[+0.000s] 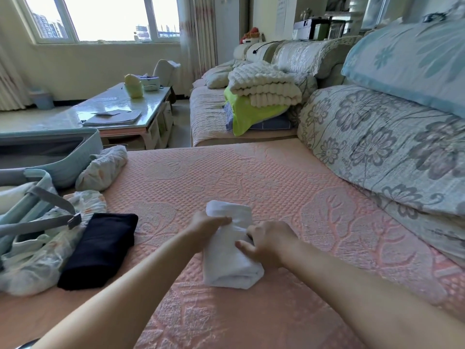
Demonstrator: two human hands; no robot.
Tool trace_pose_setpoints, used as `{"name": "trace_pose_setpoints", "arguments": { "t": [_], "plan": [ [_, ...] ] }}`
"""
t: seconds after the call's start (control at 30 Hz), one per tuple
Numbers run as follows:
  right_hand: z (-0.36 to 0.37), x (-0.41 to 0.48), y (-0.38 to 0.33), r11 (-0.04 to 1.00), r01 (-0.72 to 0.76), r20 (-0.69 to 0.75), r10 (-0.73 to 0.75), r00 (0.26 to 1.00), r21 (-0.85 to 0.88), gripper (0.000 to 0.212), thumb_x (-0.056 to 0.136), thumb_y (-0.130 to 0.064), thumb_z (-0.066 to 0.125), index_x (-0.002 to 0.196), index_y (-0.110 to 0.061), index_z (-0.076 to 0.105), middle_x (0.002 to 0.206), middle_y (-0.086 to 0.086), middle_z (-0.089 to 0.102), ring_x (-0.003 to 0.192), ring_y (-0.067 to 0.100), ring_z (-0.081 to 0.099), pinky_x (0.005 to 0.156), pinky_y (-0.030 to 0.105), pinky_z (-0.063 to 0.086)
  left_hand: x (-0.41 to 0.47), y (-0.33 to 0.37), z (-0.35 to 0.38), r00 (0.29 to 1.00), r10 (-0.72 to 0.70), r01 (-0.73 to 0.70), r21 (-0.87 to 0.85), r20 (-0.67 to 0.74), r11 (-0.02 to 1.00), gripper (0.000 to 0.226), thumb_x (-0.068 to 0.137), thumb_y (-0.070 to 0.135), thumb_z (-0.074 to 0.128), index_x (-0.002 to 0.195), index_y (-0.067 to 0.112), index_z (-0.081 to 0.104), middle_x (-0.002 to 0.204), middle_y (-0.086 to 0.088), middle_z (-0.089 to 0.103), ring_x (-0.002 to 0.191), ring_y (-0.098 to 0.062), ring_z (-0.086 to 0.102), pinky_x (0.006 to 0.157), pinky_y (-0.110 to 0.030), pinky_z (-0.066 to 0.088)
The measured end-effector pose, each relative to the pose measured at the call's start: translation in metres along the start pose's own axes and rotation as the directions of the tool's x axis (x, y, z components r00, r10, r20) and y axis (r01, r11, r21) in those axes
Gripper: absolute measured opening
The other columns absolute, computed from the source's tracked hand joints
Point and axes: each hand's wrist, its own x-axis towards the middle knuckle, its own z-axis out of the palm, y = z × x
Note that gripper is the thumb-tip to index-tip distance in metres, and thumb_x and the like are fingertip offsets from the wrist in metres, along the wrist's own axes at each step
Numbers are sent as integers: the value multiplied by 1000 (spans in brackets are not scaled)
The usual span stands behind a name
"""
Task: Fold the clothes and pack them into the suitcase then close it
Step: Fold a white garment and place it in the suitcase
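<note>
A white garment [227,263], folded into a narrow bundle, lies on the pink bedspread [276,177] in front of me. My left hand [207,222] grips its left side near the top. My right hand [268,241] presses on its right side, fingers curled over the cloth. A folded dark navy garment [99,250] lies to the left. Beside it a pale printed garment [47,255] spills out by the open light-blue suitcase [57,157], whose grey straps [37,222] hang loose at the far left.
Another printed bundle [103,167] lies near the suitcase lid. Floral cushions [377,152] line the right side. A stack of blankets [261,94] sits on the sofa behind. A glass coffee table [120,107] stands at the back left.
</note>
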Motion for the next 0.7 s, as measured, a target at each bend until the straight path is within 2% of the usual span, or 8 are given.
{"name": "trace_pose_setpoints", "arguments": {
  "t": [0.07,0.13,0.23,0.3,0.37,0.47,0.63,0.7],
  "plan": [
    [1,4,4,999,-48,-42,48,998,20,63,93,-71,33,117,-19,58,123,6,62,110,26,60,79,36,40,-2,7,0,997,62,-62,2,46,998,33,81,8,76,111,3,64,99,-15,72,81,-24,70,62,-32,58],
    [2,7,4,988,-118,-66,125,990,100,78,88,-77,38,138,-17,41,137,7,49,122,28,51,91,40,42,-8,12,-5,988,132,-132,-2,77,991,35,80,4,74,113,8,62,104,-16,71,84,-24,69,69,-34,58],
    [0,7,-5,928,-142,-104,188,977,346,100,82,-76,49,156,-26,4,153,8,30,136,32,36,109,46,33,-24,11,-29,967,231,-219,-115,107,969,44,68,8,74,110,13,64,108,-18,71,89,-25,70,79,-40,60],
    [2,6,-20,830,-50,-134,150,980,556,100,82,-69,53,155,-41,-9,156,4,28,137,33,37,113,48,32,-38,10,-51,958,256,-224,-220,131,949,46,73,0,76,115,13,63,106,-14,72,91,-24,71,79,-39,60],
    [6,5,-45,639,98,-183,69,981,763,95,82,-61,55,148,-57,-13,153,-2,33,129,29,47,107,51,41,-51,15,-76,952,263,-219,-255,154,942,43,81,-3,72,120,14,62,108,-12,73,96,-25,70,85,-42,59],
    [4,19,-81,382,227,-257,27,966,896,97,81,-52,62,146,-64,-8,148,-3,37,124,27,52,100,54,50,-59,24,-115,946,282,-228,-293,157,929,56,73,5,75,127,10,59,118,-18,69,104,-31,67,92,-48,55],
    [-26,69,-123,102,198,-199,1,980,975,113,71,-47,73,150,-59,-6,135,-5,59,115,21,65,99,53,52,-50,46,-168,943,323,-284,-326,74,902,54,72,7,72,125,8,60,116,-19,69,99,-31,68,85,-45,57],
    [-41,96,-139,83,175,-178,25,984,981,109,71,-43,71,153,-53,0,128,-3,65,109,21,68,98,52,53,-34,55,-191,948,320,-303,-316,1,899,55,71,10,74,124,9,59,115,-18,69,94,-28,70,75,-40,60]
  ]
}}
